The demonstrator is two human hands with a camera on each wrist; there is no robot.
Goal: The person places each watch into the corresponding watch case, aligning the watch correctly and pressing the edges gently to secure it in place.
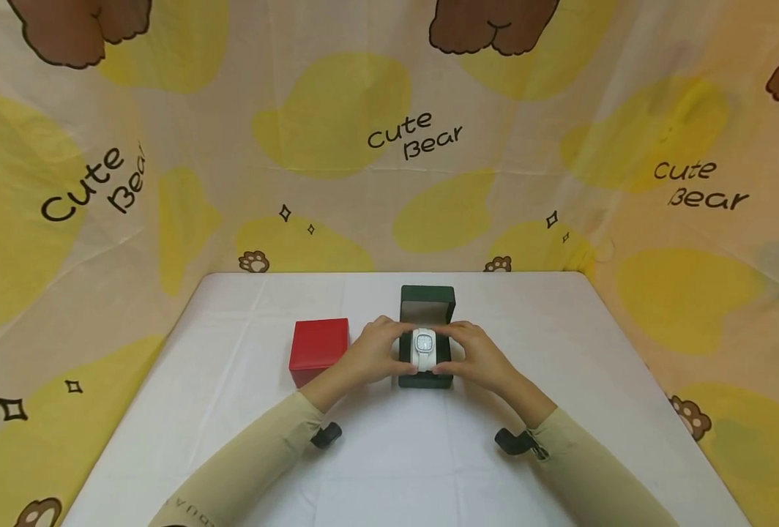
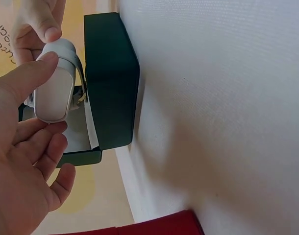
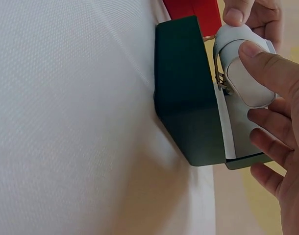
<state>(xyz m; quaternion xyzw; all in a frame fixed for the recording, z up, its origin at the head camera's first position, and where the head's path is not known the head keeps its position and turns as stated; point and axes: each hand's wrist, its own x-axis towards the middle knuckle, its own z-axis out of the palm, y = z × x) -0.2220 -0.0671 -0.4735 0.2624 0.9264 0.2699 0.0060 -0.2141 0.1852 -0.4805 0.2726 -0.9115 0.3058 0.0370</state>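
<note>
A white watch (image 1: 424, 348) on its white cushion sits at the mouth of an open dark green box (image 1: 427, 380), whose lid (image 1: 427, 302) stands upright behind it. My left hand (image 1: 397, 353) pinches the watch from the left and my right hand (image 1: 449, 353) pinches it from the right. In the left wrist view my thumb (image 2: 29, 78) lies on top of the watch (image 2: 54, 95) with the fingers curled under it, above the green box (image 2: 110, 83). In the right wrist view my thumb (image 3: 272, 68) presses the watch face (image 3: 250, 85) over the green box (image 3: 188, 103).
A closed red box (image 1: 319, 349) lies just left of the green one on the white table (image 1: 389, 454). A yellow bear-print cloth (image 1: 389, 146) hangs behind and at both sides. Black wrist straps (image 1: 326, 435) sit near the sleeves.
</note>
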